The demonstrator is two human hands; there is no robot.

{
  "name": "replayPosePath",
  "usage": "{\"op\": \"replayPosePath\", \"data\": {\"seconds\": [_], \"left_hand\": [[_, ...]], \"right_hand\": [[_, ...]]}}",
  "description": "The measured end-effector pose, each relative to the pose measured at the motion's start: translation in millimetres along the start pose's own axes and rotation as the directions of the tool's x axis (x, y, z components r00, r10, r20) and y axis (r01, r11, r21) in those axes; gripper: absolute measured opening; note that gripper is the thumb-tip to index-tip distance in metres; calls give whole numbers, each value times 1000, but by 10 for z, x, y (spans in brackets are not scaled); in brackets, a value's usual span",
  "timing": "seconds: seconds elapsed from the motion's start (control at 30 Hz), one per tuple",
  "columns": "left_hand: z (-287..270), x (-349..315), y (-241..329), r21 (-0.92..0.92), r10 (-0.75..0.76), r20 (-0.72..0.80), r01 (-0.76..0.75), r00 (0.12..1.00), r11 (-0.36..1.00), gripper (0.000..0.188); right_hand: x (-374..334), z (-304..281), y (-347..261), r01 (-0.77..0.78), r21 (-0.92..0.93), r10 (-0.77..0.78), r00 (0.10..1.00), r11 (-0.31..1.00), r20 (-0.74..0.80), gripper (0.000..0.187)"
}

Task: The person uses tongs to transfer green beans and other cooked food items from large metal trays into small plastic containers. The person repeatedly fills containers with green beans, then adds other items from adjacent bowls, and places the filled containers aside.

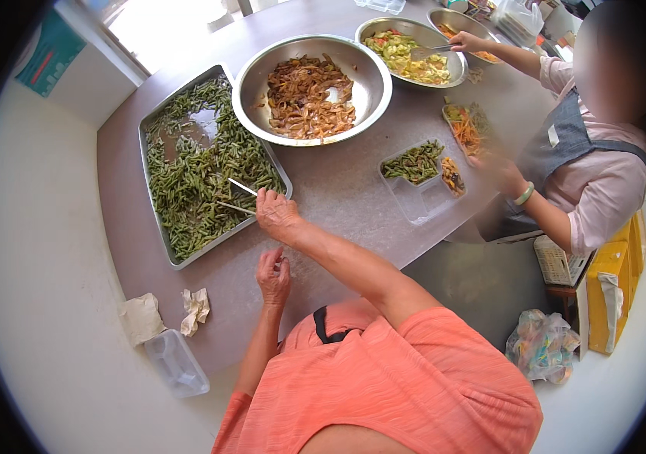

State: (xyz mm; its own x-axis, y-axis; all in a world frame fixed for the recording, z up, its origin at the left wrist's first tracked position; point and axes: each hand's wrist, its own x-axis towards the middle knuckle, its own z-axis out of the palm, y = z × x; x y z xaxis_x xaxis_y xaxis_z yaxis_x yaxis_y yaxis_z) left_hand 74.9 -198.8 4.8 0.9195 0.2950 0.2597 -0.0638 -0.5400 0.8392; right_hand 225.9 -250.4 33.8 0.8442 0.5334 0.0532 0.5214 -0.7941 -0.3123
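Observation:
My right hand [279, 215] grips a pair of thin tongs [242, 187] whose tips reach into cut green beans [209, 170]. The beans fill most of a rectangular metal tray [177, 264], with a bare patch near its far middle. My left hand [273, 277] is over the table close to me, empty, its fingers loosely bent and the thumb apart. To the right lies a clear compartment box [418, 211]. Green beans fill one of its sections and a dark mixed dish another; other sections are bare.
Beyond the tray stands a steel bowl [374, 91] of brown sliced food. A co-worker [565, 151] on the right reaches a utensil into a vegetable bowl [455, 69] while holding a filled box [463, 130]. Crumpled paper [195, 311] and an empty clear container [177, 363] are at the left.

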Motion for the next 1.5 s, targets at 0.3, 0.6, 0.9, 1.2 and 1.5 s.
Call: {"op": "replayPosePath", "data": {"seconds": [0.3,0.6,0.9,1.2,1.5], "left_hand": [[329,-93,74,-100,-139,133,153,981,983,22],[1145,59,413,-251,-194,252,258,948,933,17],[798,-492,417,-46,-376,-117,374,919,926,24],[-1910,-1403,-201,637,-46,-755,747,655,191,31],[-2917,-1931,-371,619,-251,-711,753,658,222,18]], "right_hand": [[-349,-403,321,45,610,-61,998,791,5,32],[-700,-1072,769,69,816,-117,993,574,-2,32],[-797,-1076,883,-201,940,-280,919,277,279,32],[-895,-972,639,-218,931,-307,900,294,308,31],[-953,-855,318,-320,938,-223,913,131,342,33]]}}
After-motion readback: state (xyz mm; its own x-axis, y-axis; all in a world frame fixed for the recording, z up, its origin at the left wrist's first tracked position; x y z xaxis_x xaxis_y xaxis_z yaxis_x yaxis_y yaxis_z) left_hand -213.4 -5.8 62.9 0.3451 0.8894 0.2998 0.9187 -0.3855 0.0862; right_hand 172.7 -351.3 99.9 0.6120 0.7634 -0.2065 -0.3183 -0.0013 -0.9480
